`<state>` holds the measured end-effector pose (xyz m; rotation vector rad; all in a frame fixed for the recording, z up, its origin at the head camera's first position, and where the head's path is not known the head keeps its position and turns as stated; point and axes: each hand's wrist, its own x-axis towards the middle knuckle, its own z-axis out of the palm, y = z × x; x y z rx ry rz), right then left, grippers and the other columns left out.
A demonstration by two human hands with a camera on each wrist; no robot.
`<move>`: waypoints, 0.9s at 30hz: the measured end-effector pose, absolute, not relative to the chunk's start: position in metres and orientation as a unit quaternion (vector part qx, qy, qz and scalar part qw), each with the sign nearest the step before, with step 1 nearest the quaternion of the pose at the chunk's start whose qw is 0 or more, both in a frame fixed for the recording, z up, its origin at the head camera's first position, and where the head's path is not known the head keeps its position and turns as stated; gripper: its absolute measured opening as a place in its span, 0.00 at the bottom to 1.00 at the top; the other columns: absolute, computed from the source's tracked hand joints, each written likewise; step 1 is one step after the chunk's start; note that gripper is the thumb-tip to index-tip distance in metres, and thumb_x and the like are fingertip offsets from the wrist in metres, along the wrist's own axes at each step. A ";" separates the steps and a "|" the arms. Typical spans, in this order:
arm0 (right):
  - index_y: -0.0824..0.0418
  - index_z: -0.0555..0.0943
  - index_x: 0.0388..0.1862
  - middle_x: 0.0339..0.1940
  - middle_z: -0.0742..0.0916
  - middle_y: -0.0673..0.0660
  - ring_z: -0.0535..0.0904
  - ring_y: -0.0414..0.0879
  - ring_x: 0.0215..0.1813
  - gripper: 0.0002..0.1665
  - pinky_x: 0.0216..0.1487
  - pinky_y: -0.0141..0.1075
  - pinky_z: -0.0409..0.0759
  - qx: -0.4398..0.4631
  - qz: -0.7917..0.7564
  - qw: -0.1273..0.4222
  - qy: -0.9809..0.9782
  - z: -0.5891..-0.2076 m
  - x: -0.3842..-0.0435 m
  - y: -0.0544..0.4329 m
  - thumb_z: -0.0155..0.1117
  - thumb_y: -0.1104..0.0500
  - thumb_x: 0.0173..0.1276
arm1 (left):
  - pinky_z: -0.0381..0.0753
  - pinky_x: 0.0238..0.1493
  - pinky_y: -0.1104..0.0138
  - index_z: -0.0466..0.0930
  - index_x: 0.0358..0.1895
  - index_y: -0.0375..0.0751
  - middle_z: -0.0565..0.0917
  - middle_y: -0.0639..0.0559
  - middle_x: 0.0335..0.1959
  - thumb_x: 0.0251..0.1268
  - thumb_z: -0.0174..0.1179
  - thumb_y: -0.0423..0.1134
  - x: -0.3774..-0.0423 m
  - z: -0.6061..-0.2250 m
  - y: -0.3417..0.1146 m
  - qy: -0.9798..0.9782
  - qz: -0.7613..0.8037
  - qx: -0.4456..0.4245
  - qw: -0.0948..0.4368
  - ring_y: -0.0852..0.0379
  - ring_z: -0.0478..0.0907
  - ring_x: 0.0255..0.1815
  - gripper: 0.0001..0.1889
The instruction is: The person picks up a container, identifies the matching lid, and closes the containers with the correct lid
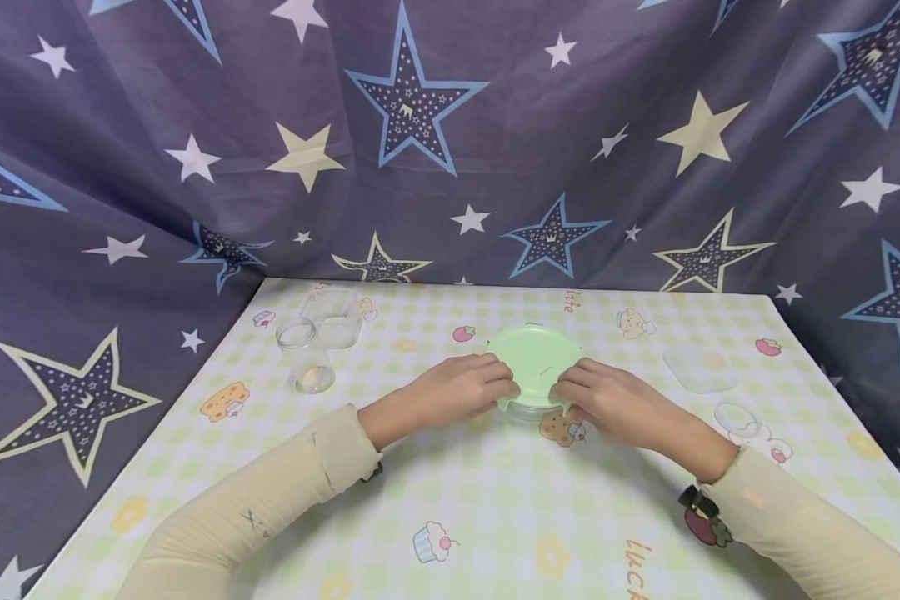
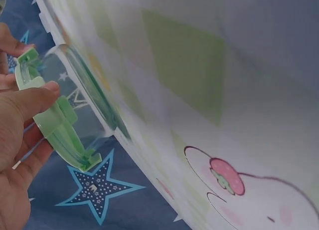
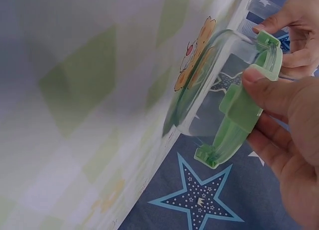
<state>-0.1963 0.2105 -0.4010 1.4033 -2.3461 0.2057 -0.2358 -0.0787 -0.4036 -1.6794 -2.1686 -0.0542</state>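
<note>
A round clear food container [image 1: 528, 412] stands on the table with a light green snap lid [image 1: 534, 354] on top. Clip tabs [image 3: 208, 156] stick out around the lid's rim. My left hand [image 1: 457, 390] grips the lid's near left edge, thumb on a green clip tab [image 2: 49, 121] and fingers at the lid's top side. On the near right edge my right hand [image 1: 618, 402] grips the lid likewise, its thumb pressing a tab [image 3: 244, 113]. Through the clear wall of the container the backdrop shows; no contents are visible.
At the back left stand a clear round jar [image 1: 297, 335] and a clear square container [image 1: 339, 321]. To the right lie a clear square lid [image 1: 699, 371] and a clear round lid [image 1: 738, 418]. A starry curtain [image 1: 450, 192] hangs behind the checkered table [image 1: 390, 533].
</note>
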 end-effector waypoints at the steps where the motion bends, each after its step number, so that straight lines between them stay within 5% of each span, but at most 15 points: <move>1: 0.60 0.85 0.45 0.43 0.86 0.52 0.81 0.47 0.48 0.23 0.51 0.41 0.84 0.500 0.072 0.198 -0.840 -0.401 -0.196 0.210 0.83 0.65 0.49 | 0.78 0.61 0.70 0.84 0.52 0.46 0.83 0.54 0.51 0.60 0.71 0.30 -0.236 -0.404 -0.079 -0.775 -0.017 -0.600 0.197 0.56 0.79 0.54 0.17; 27: 0.61 0.85 0.45 0.44 0.87 0.53 0.82 0.48 0.48 0.21 0.51 0.40 0.85 0.463 0.089 0.183 -0.863 -0.399 -0.217 0.215 0.80 0.71 0.52 | 0.78 0.60 0.71 0.84 0.52 0.46 0.84 0.54 0.52 0.63 0.69 0.30 -0.265 -0.407 -0.072 -0.779 -0.017 -0.594 0.202 0.55 0.79 0.54 0.15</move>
